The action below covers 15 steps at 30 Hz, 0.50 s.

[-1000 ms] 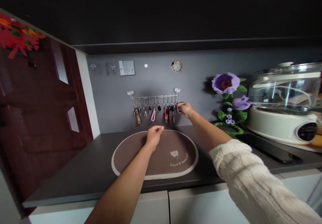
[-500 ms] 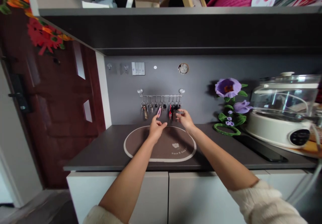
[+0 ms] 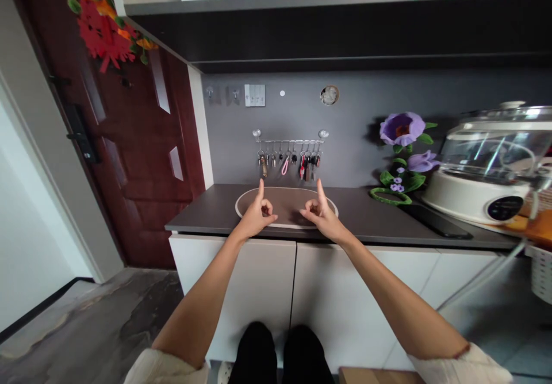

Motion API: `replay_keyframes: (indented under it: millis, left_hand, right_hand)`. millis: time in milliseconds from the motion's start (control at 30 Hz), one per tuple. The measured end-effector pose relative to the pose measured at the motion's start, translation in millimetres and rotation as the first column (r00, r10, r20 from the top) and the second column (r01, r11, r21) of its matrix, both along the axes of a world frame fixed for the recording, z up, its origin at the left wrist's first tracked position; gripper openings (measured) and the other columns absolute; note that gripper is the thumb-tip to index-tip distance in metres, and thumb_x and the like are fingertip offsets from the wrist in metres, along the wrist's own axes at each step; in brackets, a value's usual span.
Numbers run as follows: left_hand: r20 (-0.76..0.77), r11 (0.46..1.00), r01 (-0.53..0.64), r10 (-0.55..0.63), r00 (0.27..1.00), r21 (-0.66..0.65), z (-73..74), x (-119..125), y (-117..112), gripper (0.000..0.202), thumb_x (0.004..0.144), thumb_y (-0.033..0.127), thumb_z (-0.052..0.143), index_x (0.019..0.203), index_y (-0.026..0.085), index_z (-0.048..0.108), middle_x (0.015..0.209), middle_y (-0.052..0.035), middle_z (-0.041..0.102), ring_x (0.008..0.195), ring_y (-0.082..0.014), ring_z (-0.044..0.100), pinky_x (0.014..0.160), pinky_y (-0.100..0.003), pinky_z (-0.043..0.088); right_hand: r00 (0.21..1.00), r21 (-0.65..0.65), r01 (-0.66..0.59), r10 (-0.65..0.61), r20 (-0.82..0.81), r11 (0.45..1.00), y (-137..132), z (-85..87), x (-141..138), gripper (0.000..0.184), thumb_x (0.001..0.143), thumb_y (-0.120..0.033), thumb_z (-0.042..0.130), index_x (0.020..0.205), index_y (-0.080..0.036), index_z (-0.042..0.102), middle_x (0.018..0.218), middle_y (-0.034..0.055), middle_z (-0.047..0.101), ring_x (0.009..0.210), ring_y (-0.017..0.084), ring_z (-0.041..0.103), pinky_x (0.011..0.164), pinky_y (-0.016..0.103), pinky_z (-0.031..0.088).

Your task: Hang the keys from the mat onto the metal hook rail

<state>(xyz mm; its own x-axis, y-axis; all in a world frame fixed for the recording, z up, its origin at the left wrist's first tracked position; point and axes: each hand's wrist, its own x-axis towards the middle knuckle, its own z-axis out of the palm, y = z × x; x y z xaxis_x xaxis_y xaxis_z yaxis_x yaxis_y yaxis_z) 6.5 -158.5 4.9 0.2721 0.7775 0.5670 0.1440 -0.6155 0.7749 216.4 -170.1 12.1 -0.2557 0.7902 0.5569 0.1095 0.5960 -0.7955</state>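
My left hand (image 3: 257, 211) is raised above the front of the brown oval mat (image 3: 282, 206), its index finger pointing up, its thumb out and its other fingers curled. Opposite it, my right hand (image 3: 321, 211) makes the same shape over the mat's right part. Nothing shows in either hand, and both are open. Behind them on the grey wall, several bunches of keys (image 3: 264, 166) hang from a metal hook rail (image 3: 290, 141). A pink strap (image 3: 285, 166) and a red key fob (image 3: 302, 168) hang among them.
Purple felt flowers (image 3: 403, 129) stand on the counter (image 3: 357, 200) at right, beside a dark flat slab (image 3: 435, 220) and a white appliance with a clear upper part (image 3: 478, 183). A shelf (image 3: 302, 33) overhangs the counter. A dark red door (image 3: 146, 171) is at left.
Both hands have drawn back from the hanging keys toward the counter's front edge. The pink strap, close to my left fingers before, now hangs apart from them. The view has tilted down.
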Motion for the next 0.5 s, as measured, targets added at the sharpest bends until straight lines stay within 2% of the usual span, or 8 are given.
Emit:
replay_keyframes:
  millis: [100, 200, 267, 333, 367, 433, 500]
  left_hand:
    - [0.015, 1.0, -0.005, 0.006, 1.0, -0.023, -3.8, 0, -6, 0.102, 0.06, 0.018, 0.061, 0.133, 0.021, -0.011, 0.062, 0.0074, 0.047, 0.058, -0.0068, 0.045, 0.067, -0.022, 0.037]
    - [0.051, 1.0, -0.028, 0.028, 0.998, -0.011, -0.4, 5, -5, 0.101, 0.061, 0.022, 0.061, 0.133, 0.022, -0.01, 0.062, 0.0073, 0.048, 0.057, -0.0071, 0.045, 0.065, -0.021, 0.037]
    - [0.088, 0.998, -0.06, 0.06, 0.994, -0.005, 1.8, 10, -1, 0.095, 0.064, 0.026, 0.06, 0.135, 0.022, -0.003, 0.062, 0.0069, 0.049, 0.056, -0.0072, 0.044, 0.063, -0.021, 0.037]
    - [0.115, 0.994, -0.109, 0.108, 0.987, 0.003, 1.9, 17, 6, 0.081, 0.067, 0.031, 0.057, 0.134, 0.021, 0.013, 0.059, 0.0066, 0.049, 0.054, -0.0074, 0.044, 0.061, -0.02, 0.036]
    - [0.123, 0.99, -0.138, 0.137, 0.983, 0.007, 0.9, 21, 10, 0.073, 0.068, 0.033, 0.055, 0.132, 0.02, 0.023, 0.057, 0.0063, 0.048, 0.053, -0.0076, 0.043, 0.06, -0.02, 0.036]
    - [0.122, 0.982, -0.191, 0.189, 0.974, 0.006, -2.4, 30, 20, 0.054, 0.069, 0.037, 0.053, 0.119, 0.017, 0.044, 0.054, 0.0053, 0.047, 0.052, -0.0084, 0.044, 0.058, -0.021, 0.036]
    - [0.109, 0.976, -0.215, 0.216, 0.97, -0.021, -6.3, 41, 28, 0.04, 0.069, 0.04, 0.051, 0.1, 0.015, 0.056, 0.053, 0.0034, 0.048, 0.051, -0.0093, 0.045, 0.055, -0.021, 0.035]
  right_hand:
    - [1.0, 0.01, 0.011, -0.011, 0.014, 1.0, -5, -7.0, 3, 0.092, 0.07, -0.025, 0.056, 0.134, -0.026, -0.01, 0.067, -0.0055, 0.046, 0.059, 0.008, 0.042, 0.063, 0.023, 0.039]
    - [0.999, 0.035, 0.031, -0.032, 0.03, 0.999, -7, -4.5, 9, 0.089, 0.071, -0.027, 0.055, 0.135, -0.026, -0.006, 0.067, -0.0049, 0.048, 0.061, 0.009, 0.044, 0.064, 0.024, 0.04]
    - [0.993, 0.053, 0.085, -0.089, 0.075, 0.995, -6, -0.8, 19, 0.08, 0.072, -0.029, 0.054, 0.135, -0.026, 0.005, 0.071, -0.0029, 0.051, 0.064, 0.01, 0.047, 0.066, 0.026, 0.041]
    - [0.965, 0.092, 0.202, -0.214, 0.153, 0.975, -2, 2.6, 36, 0.068, 0.073, -0.032, 0.052, 0.133, -0.026, 0.022, 0.076, -0.0001, 0.056, 0.067, 0.012, 0.05, 0.069, 0.028, 0.041]
    - [0.932, 0.119, 0.28, -0.3, 0.202, 0.952, 0, 4.2, 48, 0.061, 0.073, -0.033, 0.051, 0.13, -0.025, 0.03, 0.079, 0.0013, 0.058, 0.068, 0.013, 0.051, 0.07, 0.029, 0.042]
    - [0.821, 0.18, 0.461, -0.494, 0.285, 0.869, 7, 7.2, 78, 0.05, 0.074, -0.032, 0.049, 0.123, -0.021, 0.041, 0.083, 0.0045, 0.06, 0.072, 0.015, 0.053, 0.073, 0.03, 0.042]
    - [0.625, 0.243, 0.635, -0.672, 0.397, 0.733, 11, 10.4, 113, 0.043, 0.075, -0.028, 0.049, 0.115, -0.016, 0.049, 0.088, 0.0088, 0.06, 0.081, 0.018, 0.055, 0.077, 0.031, 0.041]
